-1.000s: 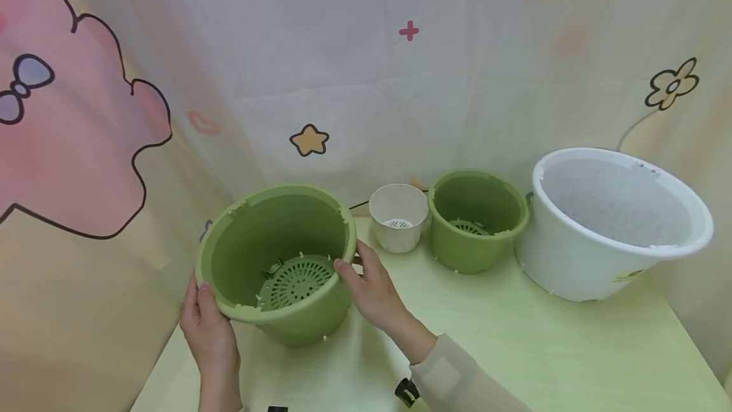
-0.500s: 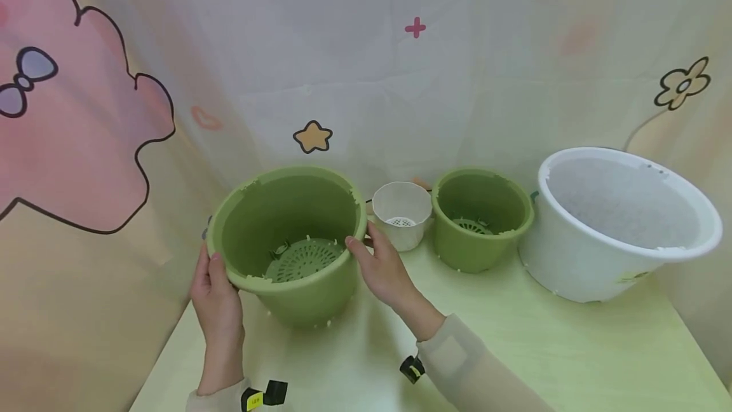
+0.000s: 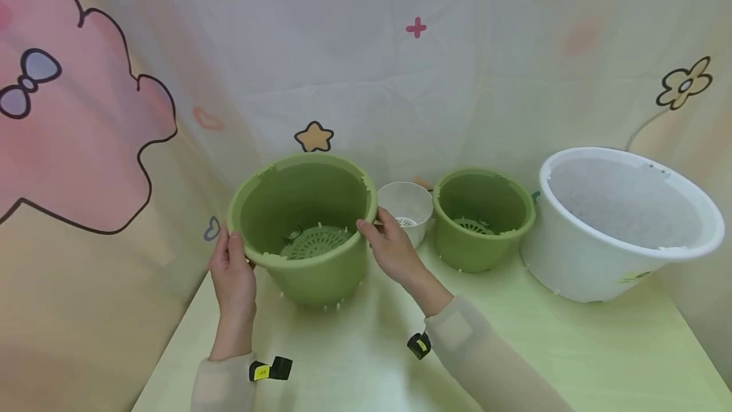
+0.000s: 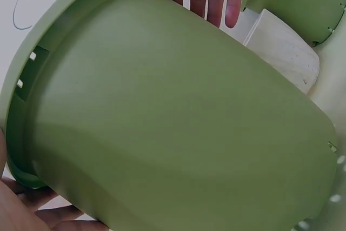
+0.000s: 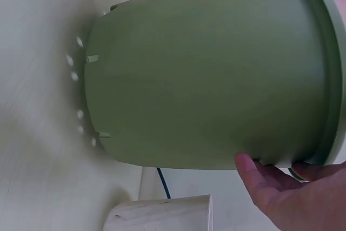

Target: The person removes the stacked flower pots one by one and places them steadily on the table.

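Observation:
Both hands grip a large green plastic flowerpot (image 3: 320,278) by its rim, one on each side. It tilts so that its slotted bottom and inner wall show in the head view. My left hand (image 3: 236,278) has its thumb over the rim at the left, fingers beneath. On the opposite side my right hand (image 3: 394,250) does the same, thumb on the rim and fingers under it. In the left wrist view the outer wall of the green flowerpot (image 4: 173,101) fills the frame. The right wrist view shows the pot's base close to the tabletop, with light spots beside it.
Right of the held pot stand a small white pot (image 3: 414,199), a smaller green pot (image 3: 477,253) and a large white pot (image 3: 572,266), in a row along the back of the pale green table (image 3: 515,342). A printed curtain (image 3: 354,37) hangs behind.
The hands have carried the large green pot away from me and slightly right, toward the curtain. It now overlaps part of the small white pot in the head view.

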A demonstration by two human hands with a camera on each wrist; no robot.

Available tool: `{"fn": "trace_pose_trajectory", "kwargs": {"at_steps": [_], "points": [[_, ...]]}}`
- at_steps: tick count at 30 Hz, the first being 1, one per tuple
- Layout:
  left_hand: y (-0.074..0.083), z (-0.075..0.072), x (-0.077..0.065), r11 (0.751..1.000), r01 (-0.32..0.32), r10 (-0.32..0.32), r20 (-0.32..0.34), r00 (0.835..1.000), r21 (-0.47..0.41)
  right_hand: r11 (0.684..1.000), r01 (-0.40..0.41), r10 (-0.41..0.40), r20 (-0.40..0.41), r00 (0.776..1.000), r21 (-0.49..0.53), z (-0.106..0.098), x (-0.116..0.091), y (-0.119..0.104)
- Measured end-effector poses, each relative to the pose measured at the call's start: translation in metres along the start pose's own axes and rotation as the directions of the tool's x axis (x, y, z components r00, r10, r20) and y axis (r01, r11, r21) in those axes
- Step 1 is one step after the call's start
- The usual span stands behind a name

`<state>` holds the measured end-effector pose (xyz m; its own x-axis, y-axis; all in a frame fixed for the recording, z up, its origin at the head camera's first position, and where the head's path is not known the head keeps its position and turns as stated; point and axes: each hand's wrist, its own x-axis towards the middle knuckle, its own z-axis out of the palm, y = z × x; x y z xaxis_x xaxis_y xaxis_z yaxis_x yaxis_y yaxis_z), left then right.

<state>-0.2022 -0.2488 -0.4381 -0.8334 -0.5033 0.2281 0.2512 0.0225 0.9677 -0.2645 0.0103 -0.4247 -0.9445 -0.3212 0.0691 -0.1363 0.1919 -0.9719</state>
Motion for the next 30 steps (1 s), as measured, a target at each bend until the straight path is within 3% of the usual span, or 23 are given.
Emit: {"fn": "trace_pose_trajectory", "kwargs": {"at_steps": [8,22,30], "points": [[-0.005,0.006,0.017,0.999,0.036,-0.036,0.029,0.999,0.002,1.000,0.011,-0.011,0.031,0.999,0.008,-0.011,0.006,-0.002],[-0.023,0.015,0.050,0.999,0.028,-0.023,0.127,0.992,-0.041,1.000,-0.011,0.010,0.078,0.997,0.007,-0.023,0.018,-0.002],[-0.034,0.015,0.064,1.000,0.010,-0.007,0.168,0.986,-0.014,0.999,-0.043,0.040,0.104,0.994,0.027,-0.025,0.022,0.002]]}}
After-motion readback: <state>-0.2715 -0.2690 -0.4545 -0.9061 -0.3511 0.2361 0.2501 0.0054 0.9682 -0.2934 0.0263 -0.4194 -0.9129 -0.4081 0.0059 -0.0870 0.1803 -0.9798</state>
